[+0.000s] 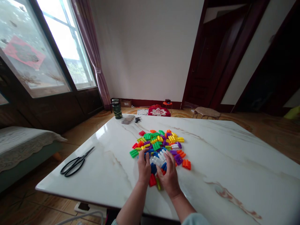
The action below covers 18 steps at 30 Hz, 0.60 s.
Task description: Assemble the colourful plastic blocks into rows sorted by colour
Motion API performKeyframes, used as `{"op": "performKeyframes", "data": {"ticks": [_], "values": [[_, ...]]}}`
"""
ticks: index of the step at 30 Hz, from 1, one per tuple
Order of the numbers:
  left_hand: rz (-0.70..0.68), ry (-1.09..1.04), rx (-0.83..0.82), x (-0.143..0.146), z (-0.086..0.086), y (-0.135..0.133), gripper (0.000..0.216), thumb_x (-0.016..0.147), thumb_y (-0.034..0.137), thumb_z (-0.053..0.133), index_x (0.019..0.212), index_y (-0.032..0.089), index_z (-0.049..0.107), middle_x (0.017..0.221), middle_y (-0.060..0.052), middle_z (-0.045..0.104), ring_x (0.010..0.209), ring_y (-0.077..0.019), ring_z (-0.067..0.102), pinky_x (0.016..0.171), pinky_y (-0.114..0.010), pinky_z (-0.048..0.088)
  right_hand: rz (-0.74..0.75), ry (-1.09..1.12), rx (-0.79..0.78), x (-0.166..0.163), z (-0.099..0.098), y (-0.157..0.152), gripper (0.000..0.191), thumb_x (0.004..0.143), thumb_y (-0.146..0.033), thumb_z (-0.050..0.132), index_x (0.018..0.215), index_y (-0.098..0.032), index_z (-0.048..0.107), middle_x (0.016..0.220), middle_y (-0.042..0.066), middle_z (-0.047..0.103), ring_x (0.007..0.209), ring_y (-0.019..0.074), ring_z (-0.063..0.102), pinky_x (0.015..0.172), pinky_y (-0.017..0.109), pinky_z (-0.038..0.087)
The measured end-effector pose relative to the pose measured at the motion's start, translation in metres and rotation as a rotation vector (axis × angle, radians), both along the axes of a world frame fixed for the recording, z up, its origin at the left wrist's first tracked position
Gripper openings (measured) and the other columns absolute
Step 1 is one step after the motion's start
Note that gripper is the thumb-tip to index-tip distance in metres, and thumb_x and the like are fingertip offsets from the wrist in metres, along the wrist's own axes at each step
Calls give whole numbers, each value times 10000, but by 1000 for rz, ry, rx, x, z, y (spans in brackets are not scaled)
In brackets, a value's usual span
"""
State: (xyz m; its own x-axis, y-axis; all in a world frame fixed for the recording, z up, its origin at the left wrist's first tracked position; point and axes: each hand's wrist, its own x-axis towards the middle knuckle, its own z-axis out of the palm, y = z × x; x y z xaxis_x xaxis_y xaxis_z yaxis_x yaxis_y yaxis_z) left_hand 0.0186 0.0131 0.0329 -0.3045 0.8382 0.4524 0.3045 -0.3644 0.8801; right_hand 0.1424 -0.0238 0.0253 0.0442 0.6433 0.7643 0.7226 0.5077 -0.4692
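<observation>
Block pile (156, 146): colours mixed, seemingly little ordered, much left loose. At pile's near side: left hand (143, 167), right hand (169, 175), fingers half-curled about white blocks (158, 161); grip unclear.

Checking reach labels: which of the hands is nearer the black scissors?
Left. The left hand is at the colorful blocks, right of the scissors; the right hand is beyond it, farther right.

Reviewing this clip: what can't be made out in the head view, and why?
Head view: parts of the pile, hidden by the left hand and right hand.
Head view: object beside the bottle, pixelated.
Head view: yellow-green thing, cut off by the right edge.
</observation>
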Motion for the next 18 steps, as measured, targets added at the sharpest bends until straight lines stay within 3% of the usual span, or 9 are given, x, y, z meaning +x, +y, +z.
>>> {"op": "performKeyframes", "data": {"ticks": [4, 8, 10, 14, 18], "values": [[-112, 129, 48, -1, -1, -2, 446, 989, 362, 350, 1418, 239, 366, 1478, -88, 414, 1381, -234, 366, 1130, -437, 324, 15, 2, -65, 1, 0, 4, 553, 960, -232, 403, 1488, -215, 238, 1551, 144, 255, 1432, 254, 277, 1078, 470, 429], [-158, 274, 79, 0, 3, -7, 496, 978, 350, 381, 1462, 258, 320, 1573, -62, 262, 1461, -242, 206, 1183, -450, 231, -5, -139, -124, 1, -1, 7, 450, 959, -244, 424, 1407, -210, 425, 1533, 116, 334, 1448, 283, 232, 1118, 547, 347], [-184, 346, 84, 2, 4, -7, 490, 967, 338, 417, 1446, 259, 355, 1578, -60, 248, 1463, -248, 199, 1184, -454, 231, 1, -190, -129, 0, -2, 5, 403, 953, -231, 434, 1349, -193, 500, 1486, 119, 415, 1441, 291, 248, 1121, 568, 324], [-174, 392, 108, 2, 0, -5, 445, 960, 308, 442, 1401, 260, 413, 1549, -73, 299, 1443, -256, 250, 1163, -479, 274, 6, -99, -61, 4, 0, 4, 350, 940, -198, 444, 1271, -190, 559, 1429, 117, 472, 1384, 251, 351, 1089, 489, 390], [-125, 370, 118, 2, -6, -1, 428, 954, 307, 458, 1378, 250, 431, 1513, -95, 355, 1413, -262, 311, 1134, -490, 321, -97, 27, -15, 37, 17, 29, 269, 910, -183, 471, 1122, -198, 636, 1264, 102, 582, 1206, 228, 502, 1025, 437, 443]]}}
